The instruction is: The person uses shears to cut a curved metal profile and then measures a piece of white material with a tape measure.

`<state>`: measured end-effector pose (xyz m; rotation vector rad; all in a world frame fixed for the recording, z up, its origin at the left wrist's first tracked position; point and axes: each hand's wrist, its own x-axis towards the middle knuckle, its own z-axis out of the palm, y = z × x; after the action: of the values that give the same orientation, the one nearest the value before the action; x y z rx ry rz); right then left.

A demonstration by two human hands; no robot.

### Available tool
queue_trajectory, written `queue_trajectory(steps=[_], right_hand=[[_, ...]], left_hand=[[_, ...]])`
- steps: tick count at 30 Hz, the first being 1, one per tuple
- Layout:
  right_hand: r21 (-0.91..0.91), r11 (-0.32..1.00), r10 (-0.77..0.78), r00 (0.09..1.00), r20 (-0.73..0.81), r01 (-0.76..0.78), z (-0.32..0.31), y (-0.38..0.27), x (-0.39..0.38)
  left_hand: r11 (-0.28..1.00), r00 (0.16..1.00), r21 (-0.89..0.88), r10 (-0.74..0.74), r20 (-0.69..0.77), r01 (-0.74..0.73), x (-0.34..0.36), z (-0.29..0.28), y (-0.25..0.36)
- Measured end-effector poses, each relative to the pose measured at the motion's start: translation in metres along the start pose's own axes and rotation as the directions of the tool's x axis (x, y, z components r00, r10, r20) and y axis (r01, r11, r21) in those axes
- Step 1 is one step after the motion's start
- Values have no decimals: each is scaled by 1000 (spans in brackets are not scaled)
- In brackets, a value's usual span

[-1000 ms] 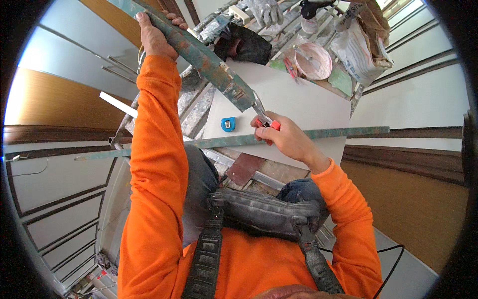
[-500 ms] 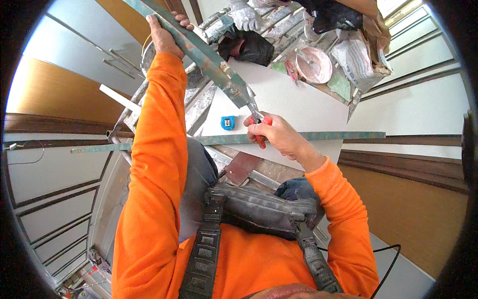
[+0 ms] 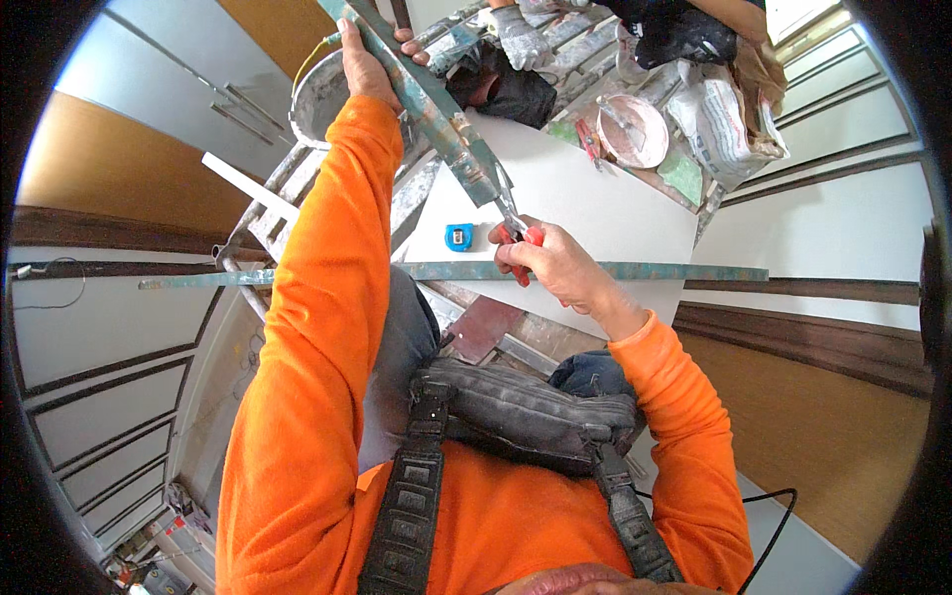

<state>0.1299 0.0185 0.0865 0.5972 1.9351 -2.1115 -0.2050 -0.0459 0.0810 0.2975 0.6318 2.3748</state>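
White board (image 3: 595, 220) lay beneath and ahead of the right hand (image 3: 557, 266), the broadest thing near that grip. Across it ran a long green metal strip (image 3: 684, 271), passing under the right hand and reaching out to both sides. A weathered green metal profile (image 3: 436, 119) slanted forward and leftward from the right hand's grip, its near end just ahead of the fingers. The left hand (image 3: 369, 75) was wrapped around this profile farther up, well apart from the right. Ahead and to the right of the right hand sat a round mixing tub (image 3: 662, 137). The red-handled snips (image 3: 512, 222) were gripped in the right hand, its fingers closed about the handles, with the blades at the profile's near end; how deep they had bitten could not be told. Smallest, a blue tape measure (image 3: 458, 237) rested on the board, just left of the right hand.

Cutting well seemed to call for a firm left-hand hold against twisting, the blades aligned with the intended line, and the metal set deep between them, where leverage was best. Short, even squeezes looked safer than one hard one, with the left fingers kept clear of raw edges.
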Motion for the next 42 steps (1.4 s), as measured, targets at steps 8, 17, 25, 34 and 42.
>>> queue_trajectory(steps=[8,17,25,34,42], right_hand=[[-112,994,-25,999,-48,19,2,-4,2],[-183,982,-47,998,-45,38,-2,2,4],[-203,979,-26,1000,-6,24,-6,0,6],[-80,997,14,1000,-9,-15,0,2,3],[-72,997,-24,998,-58,19,6,1,1]], left_hand=[[999,1000,46,8,3,-8,11,-13,-1],[998,1000,49,27,7,-28,12,-14,-1],[993,998,108,45,-34,-41,10,-15,-2],[970,983,239,88,-162,-48,3,14,-6],[986,988,148,95,-122,-76,1,20,-1]])
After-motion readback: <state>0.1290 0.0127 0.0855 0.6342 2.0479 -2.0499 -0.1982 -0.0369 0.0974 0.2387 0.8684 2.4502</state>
